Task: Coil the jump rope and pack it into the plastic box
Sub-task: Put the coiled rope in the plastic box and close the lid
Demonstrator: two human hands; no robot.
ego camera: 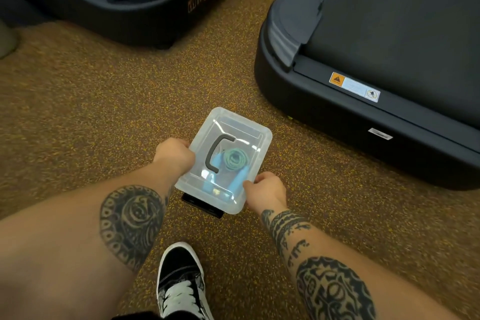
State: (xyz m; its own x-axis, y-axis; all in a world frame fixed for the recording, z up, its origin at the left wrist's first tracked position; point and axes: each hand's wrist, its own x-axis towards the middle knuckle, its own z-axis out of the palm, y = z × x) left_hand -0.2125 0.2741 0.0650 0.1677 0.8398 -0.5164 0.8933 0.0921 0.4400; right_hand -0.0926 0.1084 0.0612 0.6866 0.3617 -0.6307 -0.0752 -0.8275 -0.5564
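- We see the plastic box (253, 135) held between both hands above the speckled floor (104, 101), its long axis tilted so the far end points up and to the right of the view.
- The left hand (174, 154) is clamped on the box's left long edge, near the middle of that side, with the fingers curled under the rim.
- The right hand (267, 191) is clamped on the near right corner, thumb lying on top of the rim and the remaining fingers hidden below.
- A translucent lid (233, 122) covers the box; a dark curved handle (217, 153) sits on the lid, closer to the left hand than to the right.
- The jump rope (235, 160) lies inside, visible through the lid: the greenish cord is wound into a round coil near the box centre, and its light blue grips (209, 182) extend from the coil toward the near end.
- The coil therefore lies between the two hands, separated from both by the box wall and lid.
- A dark latch (202, 206) shows beneath the near end; we cannot tell whether it is fastened.
- Two dark treadmill bases flank the scene: one (130, 8) at top left, one (363, 112) at right, well apart from the box.
- A black-and-white shoe (179, 283) stands on the floor below the box.
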